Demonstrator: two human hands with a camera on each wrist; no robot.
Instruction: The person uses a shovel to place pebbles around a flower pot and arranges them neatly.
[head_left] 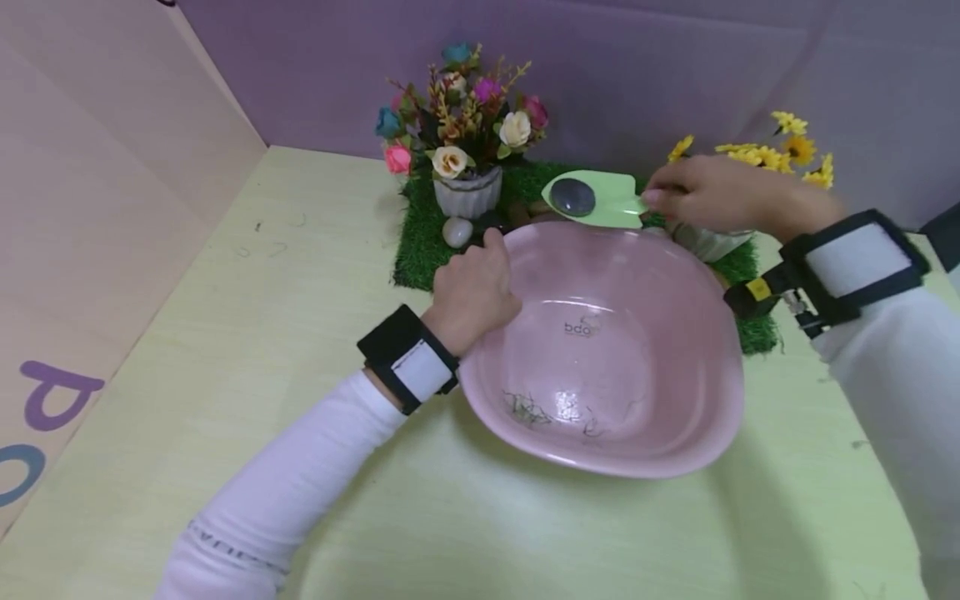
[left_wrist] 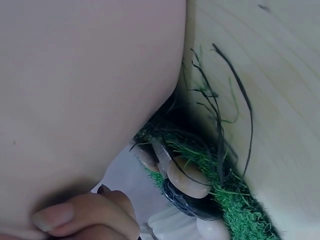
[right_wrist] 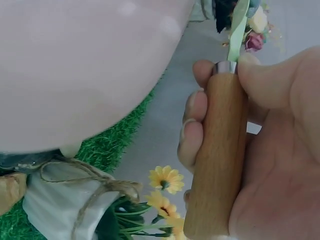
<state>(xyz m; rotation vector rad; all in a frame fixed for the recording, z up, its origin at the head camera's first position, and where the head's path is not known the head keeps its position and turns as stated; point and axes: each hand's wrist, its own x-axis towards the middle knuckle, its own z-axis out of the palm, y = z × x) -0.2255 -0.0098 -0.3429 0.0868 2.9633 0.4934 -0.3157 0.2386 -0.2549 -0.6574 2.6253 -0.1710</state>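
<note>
My left hand (head_left: 474, 287) grips the left rim of a pink plastic basin (head_left: 686, 367), which is tilted with its inside toward me. Thin grass strands (head_left: 528, 408) lie in the basin's near part. Beyond the far rim, my right hand (head_left: 716, 193) holds a garden trowel (head_left: 617, 200) with a light green blade. Its fingers wrap round the wooden handle (right_wrist: 217, 155), as the right wrist view shows. A smooth dark grey stone (head_left: 572, 197) rests on the blade, which points left.
Behind the basin, an artificial grass mat (head_left: 416, 242) bears a pot of mixed flowers (head_left: 468, 190), a pot of yellow flowers (head_left: 720, 243) and several pebbles (left_wrist: 189, 177). A purple backdrop (head_left: 637, 75) stands behind. Loose grass strands (left_wrist: 242, 95) lie on the pale wooden table (head_left: 247, 333).
</note>
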